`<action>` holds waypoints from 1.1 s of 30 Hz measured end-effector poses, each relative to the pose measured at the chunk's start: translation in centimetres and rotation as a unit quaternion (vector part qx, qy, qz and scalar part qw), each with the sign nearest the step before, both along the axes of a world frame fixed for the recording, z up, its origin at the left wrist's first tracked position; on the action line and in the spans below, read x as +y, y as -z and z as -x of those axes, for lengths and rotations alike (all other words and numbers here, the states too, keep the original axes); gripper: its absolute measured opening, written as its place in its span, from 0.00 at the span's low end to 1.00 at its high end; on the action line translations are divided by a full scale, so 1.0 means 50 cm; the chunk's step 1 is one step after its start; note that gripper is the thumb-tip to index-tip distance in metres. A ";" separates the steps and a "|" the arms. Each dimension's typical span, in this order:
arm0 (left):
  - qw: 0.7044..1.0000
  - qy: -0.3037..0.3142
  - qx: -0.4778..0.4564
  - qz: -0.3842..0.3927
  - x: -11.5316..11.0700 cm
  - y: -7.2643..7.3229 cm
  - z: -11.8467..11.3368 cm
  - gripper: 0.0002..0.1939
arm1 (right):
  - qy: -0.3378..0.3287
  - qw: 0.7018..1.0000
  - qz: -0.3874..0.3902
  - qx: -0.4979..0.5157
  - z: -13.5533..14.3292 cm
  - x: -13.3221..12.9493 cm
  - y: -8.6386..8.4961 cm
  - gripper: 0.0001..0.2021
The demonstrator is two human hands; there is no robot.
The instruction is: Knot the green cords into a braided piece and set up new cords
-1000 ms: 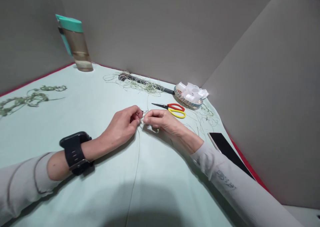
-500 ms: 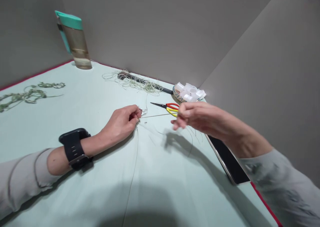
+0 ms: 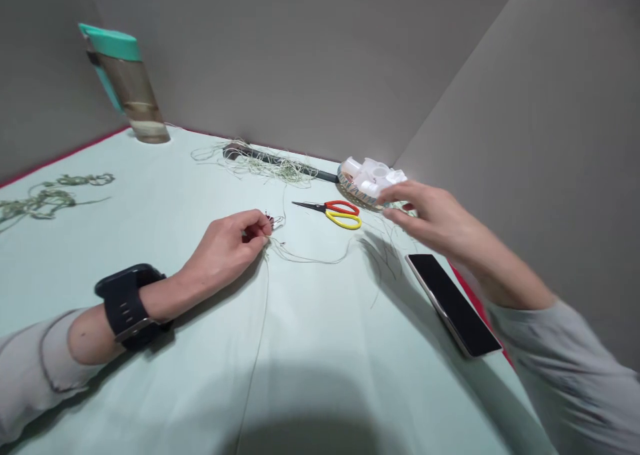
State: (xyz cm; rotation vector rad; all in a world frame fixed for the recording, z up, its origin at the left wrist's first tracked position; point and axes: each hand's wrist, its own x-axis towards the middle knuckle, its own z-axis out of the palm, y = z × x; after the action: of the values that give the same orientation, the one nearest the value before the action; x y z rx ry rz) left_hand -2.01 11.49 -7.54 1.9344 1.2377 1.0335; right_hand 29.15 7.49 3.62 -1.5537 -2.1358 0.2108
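On the pale tabletop my left hand (image 3: 233, 241) is closed in a pinch on a thin, pale green cord (image 3: 261, 335). Strands of it run toward me and loop off to the right. A small dark red piece with wire-like loops (image 3: 274, 221) pokes out past the fingertips; the fingers partly hide it. My right hand (image 3: 425, 211) hovers at the right, thumb and fingers apart, with nothing visible in it. Just beyond its fingertips is a round patterned container (image 3: 353, 189) holding white plastic pieces (image 3: 373, 175). Scissors with red and yellow handles (image 3: 343, 215) lie between the hands.
A phone (image 3: 455, 305) lies below my right forearm. Tangled cord (image 3: 280, 168) covers a dark rod (image 3: 320, 175) at the back. Knotted green cord (image 3: 50, 198) lies at left, and a teal-lidded water bottle (image 3: 133, 88) stands behind it. Grey walls (image 3: 280, 61) border the table.
My right hand has let go of the cord, moved right toward the round container and spread its fingers. The taut cord now lies slack in a loop. My left hand keeps its pinch.
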 end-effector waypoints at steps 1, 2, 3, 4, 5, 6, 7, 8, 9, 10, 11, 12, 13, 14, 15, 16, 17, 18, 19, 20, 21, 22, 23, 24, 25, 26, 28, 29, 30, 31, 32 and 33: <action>1.000 -0.001 0.001 0.001 0.000 0.001 0.000 0.07 | -0.014 1.000 -0.004 0.007 0.026 0.009 0.022 0.12; 1.000 -0.002 0.001 0.002 0.000 0.001 0.001 0.07 | -0.036 0.999 0.003 0.015 0.056 0.016 0.045 0.12; 1.000 -0.002 0.002 0.001 0.001 0.002 0.001 0.07 | -0.062 0.998 0.015 0.024 0.089 0.023 0.068 0.12; 1.000 -0.001 0.002 0.000 0.001 0.002 0.002 0.07 | -0.092 0.995 0.030 0.032 0.121 0.028 0.091 0.12; 1.000 0.001 0.002 -0.001 0.001 0.002 0.003 0.07 | -0.116 0.992 0.041 0.039 0.151 0.034 0.112 0.13; 1.000 0.002 0.002 -0.002 0.001 0.002 0.004 0.07 | -0.135 0.989 0.053 0.043 0.178 0.038 0.130 0.13; 1.000 0.003 0.002 -0.003 0.001 0.002 0.004 0.07 | -0.148 0.986 0.063 0.043 0.200 0.043 0.146 0.12; 1.000 0.003 0.001 -0.003 0.002 0.003 0.005 0.06 | -0.153 0.985 0.071 0.045 0.216 0.047 0.158 0.09; 1.000 0.002 0.001 -0.003 0.002 0.003 0.005 0.06 | -0.155 0.984 0.078 0.048 0.226 0.050 0.167 0.06; 1.000 0.000 0.000 -0.004 0.002 0.004 0.006 0.06 | -0.156 0.983 0.083 0.053 0.232 0.053 0.173 0.07; 1.000 -0.002 0.000 -0.004 0.002 0.004 0.006 0.06 | -0.156 0.982 0.089 0.061 0.234 0.055 0.176 0.08; 1.000 -0.004 -0.001 -0.004 0.002 0.004 0.006 0.07 | -0.158 0.980 0.095 0.071 0.233 0.057 0.177 0.09; 1.000 -0.006 -0.003 -0.004 0.002 0.005 0.006 0.07 | -0.160 0.978 0.102 0.084 0.231 0.058 0.176 0.09; 1.000 -0.007 -0.004 -0.003 0.002 0.004 0.005 0.07 | -0.162 0.976 0.108 0.098 0.228 0.058 0.174 0.09; 1.000 -0.008 -0.005 -0.002 0.002 0.004 0.005 0.08 | -0.163 0.973 0.114 0.114 0.225 0.058 0.172 0.08; 1.000 -0.008 -0.005 0.000 0.001 0.003 0.005 0.08 | -0.164 0.971 0.120 0.130 0.224 0.057 0.170 0.08; 1.000 -0.007 -0.005 0.002 0.001 0.003 0.004 0.07 | -0.164 0.967 0.128 0.146 0.223 0.056 0.170 0.08; 1.000 -0.007 -0.004 0.003 0.001 0.002 0.004 0.07 | -0.165 0.963 0.137 0.162 0.223 0.056 0.170 0.08; 1.000 -0.007 -0.003 0.004 0.001 0.001 0.004 0.07 | -0.166 0.959 0.146 0.177 0.224 0.055 0.172 0.08; 1.000 -0.008 -0.001 0.005 0.001 0.001 0.004 0.07 | -0.168 0.955 0.155 0.189 0.226 0.055 0.175 0.07; 1.000 -0.009 0.001 0.006 0.002 0.001 0.004 0.07 | -0.167 0.953 0.159 0.199 0.227 0.056 0.178 0.08; 1.000 -0.010 0.002 0.006 0.002 0.001 0.005 0.07 | -0.163 0.952 0.159 0.206 0.229 0.057 0.182 0.08; 1.000 -0.012 0.004 0.006 0.002 0.001 0.005 0.08 | -0.157 0.952 0.154 0.211 0.230 0.058 0.185 0.08; 1.000 -0.014 0.004 0.006 0.001 0.002 0.006 0.08 | -0.150 0.954 0.147 0.214 0.230 0.059 0.188 0.08; 1.000 -0.015 0.004 0.006 0.001 0.003 0.006 0.08 | -0.143 0.955 0.141 0.216 0.231 0.061 0.191 0.08; 1.000 -0.017 0.004 0.006 0.000 0.004 0.007 0.08 | -0.138 0.956 0.136 0.218 0.230 0.062 0.192 0.08; 1.000 -0.019 0.004 0.008 -0.002 0.005 0.008 0.09 | -0.133 0.957 0.135 0.222 0.228 0.063 0.194 0.07; 1.000 -0.021 0.004 0.010 -0.003 0.005 0.008 0.09 | -0.131 0.956 0.135 0.224 0.227 0.063 0.194 0.07; 1.000 -0.021 0.005 0.012 -0.004 0.005 0.008 0.09 | -0.130 0.956 0.136 0.226 0.226 0.063 0.194 0.08; 1.000 -0.022 0.006 0.014 -0.004 0.005 0.007 0.09 | -0.128 0.955 0.137 0.229 0.225 0.063 0.194 0.08; 1.000 -0.022 0.007 0.015 -0.003 0.005 0.007 0.09 | -0.128 0.954 0.139 0.231 0.224 0.063 0.194 0.08; 1.000 -0.022 0.008 0.017 -0.003 0.005 0.006 0.10 | -0.129 0.953 0.141 0.233 0.224 0.063 0.195 0.08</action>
State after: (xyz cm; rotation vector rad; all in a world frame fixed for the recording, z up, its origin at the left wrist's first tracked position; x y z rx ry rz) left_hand -2.32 11.35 -7.79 1.9005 1.3041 1.0157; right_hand 17.97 10.64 -6.13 -1.1994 -1.9702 0.9125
